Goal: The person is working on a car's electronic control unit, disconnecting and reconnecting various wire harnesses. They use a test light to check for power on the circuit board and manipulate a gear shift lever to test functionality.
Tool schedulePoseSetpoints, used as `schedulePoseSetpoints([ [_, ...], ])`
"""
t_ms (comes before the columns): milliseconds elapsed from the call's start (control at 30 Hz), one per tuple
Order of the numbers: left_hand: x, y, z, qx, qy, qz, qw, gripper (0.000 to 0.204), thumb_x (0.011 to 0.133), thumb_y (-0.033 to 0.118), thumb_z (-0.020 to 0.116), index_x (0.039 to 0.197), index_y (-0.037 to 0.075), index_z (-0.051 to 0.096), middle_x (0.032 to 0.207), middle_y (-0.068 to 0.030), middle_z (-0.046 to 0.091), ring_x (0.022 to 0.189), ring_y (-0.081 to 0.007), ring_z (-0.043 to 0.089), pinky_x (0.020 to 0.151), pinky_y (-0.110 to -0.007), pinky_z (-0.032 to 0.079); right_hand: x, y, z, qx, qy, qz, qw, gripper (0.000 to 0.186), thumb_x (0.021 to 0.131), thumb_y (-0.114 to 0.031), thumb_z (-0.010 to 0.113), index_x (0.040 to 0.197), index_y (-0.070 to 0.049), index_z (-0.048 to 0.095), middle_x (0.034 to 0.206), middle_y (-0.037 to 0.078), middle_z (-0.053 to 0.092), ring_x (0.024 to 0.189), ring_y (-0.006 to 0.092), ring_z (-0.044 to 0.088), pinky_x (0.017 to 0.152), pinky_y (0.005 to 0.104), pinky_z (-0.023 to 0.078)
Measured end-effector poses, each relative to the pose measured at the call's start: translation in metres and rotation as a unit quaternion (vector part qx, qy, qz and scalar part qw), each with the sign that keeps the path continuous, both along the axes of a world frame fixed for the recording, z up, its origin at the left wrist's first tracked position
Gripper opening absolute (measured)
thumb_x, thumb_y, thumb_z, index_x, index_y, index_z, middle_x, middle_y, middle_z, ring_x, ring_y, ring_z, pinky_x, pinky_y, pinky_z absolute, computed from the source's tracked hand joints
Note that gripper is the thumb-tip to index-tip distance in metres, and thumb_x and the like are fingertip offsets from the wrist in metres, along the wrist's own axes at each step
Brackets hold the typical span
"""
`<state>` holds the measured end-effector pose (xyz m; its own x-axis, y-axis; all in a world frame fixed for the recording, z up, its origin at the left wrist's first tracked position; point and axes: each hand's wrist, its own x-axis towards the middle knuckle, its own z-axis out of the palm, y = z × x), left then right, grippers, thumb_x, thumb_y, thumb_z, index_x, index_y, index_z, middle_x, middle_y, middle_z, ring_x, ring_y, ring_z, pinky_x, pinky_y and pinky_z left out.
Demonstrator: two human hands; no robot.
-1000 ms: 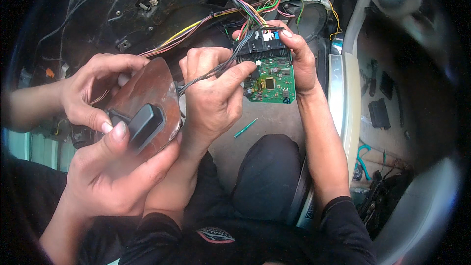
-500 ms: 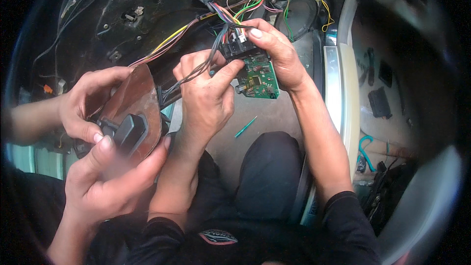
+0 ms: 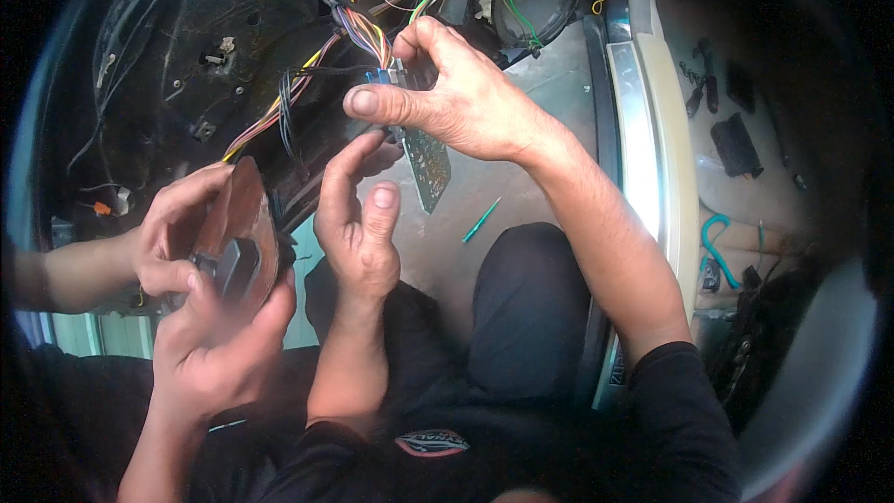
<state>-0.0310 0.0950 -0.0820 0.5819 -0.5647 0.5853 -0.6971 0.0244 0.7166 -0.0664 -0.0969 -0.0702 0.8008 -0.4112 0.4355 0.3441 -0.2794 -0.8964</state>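
My right hand (image 3: pixel 456 93) grips a green circuit board (image 3: pixel 426 168) near its upper end, the thumb stretched out across the connectors. Tilted nearly edge-on, the board hangs below that palm. Coloured wires (image 3: pixel 365 33) run into the plugs at its top, one of them a blue connector (image 3: pixel 377 76). My left hand (image 3: pixel 358 224) is open just left of the board, thumb and fingers apart; whether its fingertips touch the board I cannot tell. A bundle of black wires (image 3: pixel 287 121) dangles farther left.
At left, another person's hands (image 3: pixel 219 345) hold a brown panel (image 3: pixel 244 196) with a black fitting. A thin teal tool (image 3: pixel 481 220) lies on the floor beyond my knee. Behind are a round speaker (image 3: pixel 535 0) and loose wiring. The door sill (image 3: pixel 638 149) runs along the right.
The circuit board has turned from face-on to nearly edge-on and shifted left. My left hand has come away from the connector and opened. The black wires now hang off to the left.
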Motion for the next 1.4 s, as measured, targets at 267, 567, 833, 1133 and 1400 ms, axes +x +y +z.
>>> schedulePoseSetpoints([
  [267,0.025,-0.002,-0.019,-0.091,0.249,-0.118,0.957,0.035,0.106,0.017,0.054,0.131,-0.007,0.06,0.12,-0.0157,0.069,0.11,-0.0224,0.065,0.098,-0.037,0.05,-0.011,-0.007,0.004,-0.028,-0.009,0.027,0.999,0.101,0.066,-0.089,0.067,0.117,-0.001,0.065,0.111,0.025,0.059,0.111,0.0335,0.058,0.097,0.042,0.049],
  [567,0.044,0.0,-0.032,-0.134,0.394,-0.255,0.873,0.034,0.104,0.012,0.051,0.134,-0.004,0.055,0.125,-0.017,0.067,0.109,-0.0261,0.069,0.098,-0.041,0.056,-0.01,-0.023,0.004,-0.031,-0.026,0.078,0.996,0.031,0.099,-0.029,0.069,0.113,-0.002,0.07,0.098,0.004,0.072,0.09,0.0105,0.066,0.083,0.0285,0.054],
  [833,0.045,-0.011,0.002,-0.142,0.225,-0.223,0.938,0.054,0.109,0.039,0.04,0.152,0.005,0.041,0.149,-0.015,0.052,0.134,-0.0281,0.052,0.115,-0.046,0.04,-0.005,-0.023,0.001,0.008,-0.031,0.076,0.997,0.026,0.093,-0.024,0.075,0.108,-0.003,0.076,0.094,0.004,0.072,0.086,0.011,0.067,0.081,0.028,0.054],
  [1133,0.054,-0.012,0.018,-0.096,0.174,-0.223,0.954,0.052,0.101,0.023,0.062,0.142,-0.006,0.047,0.135,-0.0207,0.058,0.125,-0.028,0.056,0.107,-0.042,0.043,-0.002,-0.019,-0.002,0.033,-0.058,0.033,0.997,0.022,0.085,-0.021,0.08,0.098,-0.003,0.079,0.086,0.011,0.076,0.079,0.0152,0.07,0.077,0.0319,0.056],
  [1400,0.057,-0.01,0.017,-0.124,0.196,-0.198,0.953,0.043,0.097,0.018,0.07,0.131,-0.005,0.057,0.118,-0.0137,0.068,0.105,-0.0198,0.066,0.092,-0.032,0.053,-0.012,-0.034,-0.003,-0.067,-0.048,0.107,0.991,0.033,0.085,-0.021,0.081,0.115,-0.008,0.076,0.103,0.011,0.068,0.094,0.0203,0.064,0.087,0.0344,0.052],
])
